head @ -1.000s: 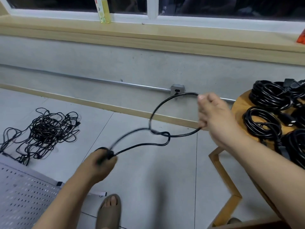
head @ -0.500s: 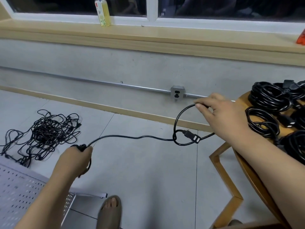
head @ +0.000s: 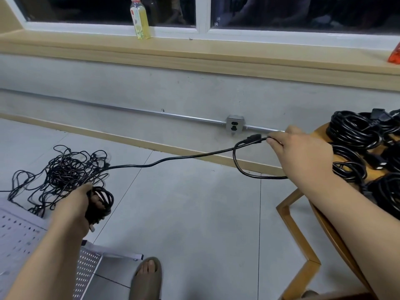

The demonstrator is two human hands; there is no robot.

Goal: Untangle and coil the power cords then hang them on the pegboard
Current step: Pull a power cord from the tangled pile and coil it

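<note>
Coiling step: left hand [head: 80,204] grips the wound coil [head: 102,201] as anchor; right hand [head: 303,152] pinches the cord [head: 173,158] near its plug [head: 253,138], stretched taut to feed another loop (probably). Finished coils [head: 355,131] wait on the bench [head: 320,130]; pegboard [head: 19,234] lies on the floor [head: 194,213].

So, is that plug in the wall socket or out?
Out: the plug juts free where the right hand pinches the cord, beside the bare wall socket.

Two hands, left [head: 80,204] and right [head: 303,152]. One power cord [head: 173,159] runs between them. One tangled heap of cords [head: 62,172] on the floor. At least four coiled cords [head: 350,131] on the desk [head: 320,132]. One pegboard [head: 19,234], one bottle [head: 140,20], one wall socket [head: 234,124].
</note>
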